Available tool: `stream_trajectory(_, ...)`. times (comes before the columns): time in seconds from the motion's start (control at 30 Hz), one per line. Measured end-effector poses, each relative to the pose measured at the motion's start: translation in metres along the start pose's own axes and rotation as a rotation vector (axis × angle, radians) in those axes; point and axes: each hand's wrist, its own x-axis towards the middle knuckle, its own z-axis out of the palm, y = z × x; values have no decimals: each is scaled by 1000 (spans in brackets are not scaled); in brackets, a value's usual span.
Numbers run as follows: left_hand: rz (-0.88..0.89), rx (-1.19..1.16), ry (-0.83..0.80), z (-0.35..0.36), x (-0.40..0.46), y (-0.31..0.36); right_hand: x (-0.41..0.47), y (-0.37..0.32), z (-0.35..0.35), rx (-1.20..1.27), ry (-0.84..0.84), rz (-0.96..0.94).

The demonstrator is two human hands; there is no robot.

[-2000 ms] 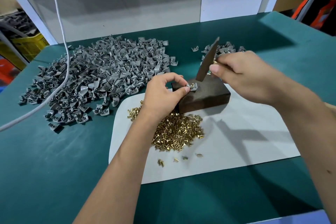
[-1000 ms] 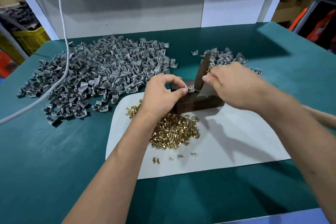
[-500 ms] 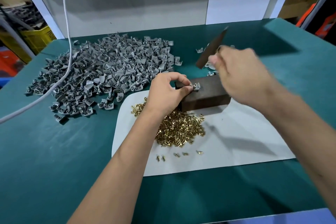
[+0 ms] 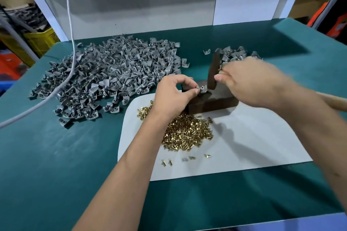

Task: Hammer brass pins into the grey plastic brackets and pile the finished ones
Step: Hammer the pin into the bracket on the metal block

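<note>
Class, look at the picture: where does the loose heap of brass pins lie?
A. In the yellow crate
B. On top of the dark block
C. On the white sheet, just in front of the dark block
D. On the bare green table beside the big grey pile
C: the brass pins are heaped on the white sheet, on the near side of the dark block.

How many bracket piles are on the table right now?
2: a big pile at far left, and a small pile behind the right hand, partly hidden by it. One more bracket sits on the block, pinched by the left hand.
</note>
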Motion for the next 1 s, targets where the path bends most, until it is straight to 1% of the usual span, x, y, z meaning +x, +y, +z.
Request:
stream_trajectory(0.03,1,2,-2,0,1,0,0,3,-3,32,102,-5)
stream_trajectory(0.07,4,6,-9,1,2,1,-3,3,-1,106,219,-5)
stream_trajectory(0.1,5,11,-15,1,2,1,-5,0,3,182,299,-5)
stream_trajectory(0.13,5,12,-14,1,2,0,-5,-4,8,211,282,-6)
stream_trajectory(0.2,-1,0,-5,1,0,0,-6,-10,17,166,56,5)
stream_trajectory(0.23,-1,1,-1,1,-1,0,-5,-9,17,136,-25,6)
stream_trajectory(0.27,2,12,-1,0,-1,1,-4,-4,12,90,-56,5)
stream_trajectory(0.33,6,28,1,-1,-1,2,-3,6,2,13,-41,14)
stream_trajectory(0.37,2,27,-2,-1,-1,2,-3,12,1,30,-8,31)
stream_trajectory(0.43,-6,16,-17,-2,0,5,-5,27,3,152,74,92)
stream_trajectory(0.5,-14,-4,-35,0,-3,8,-8,41,6,257,111,124)
stream_trajectory(0.6,-43,-69,-60,-2,-7,13,-14,61,6,304,33,161)
stream_trajectory(0.73,-90,-151,-65,-4,-7,16,-22,79,9,229,-58,201)
stream_trajectory(0.87,-106,-201,-66,-5,-9,18,-28,83,19,173,-147,169)
stream_trajectory(1.0,-100,-190,-73,-4,-9,20,-27,76,30,182,-116,147)
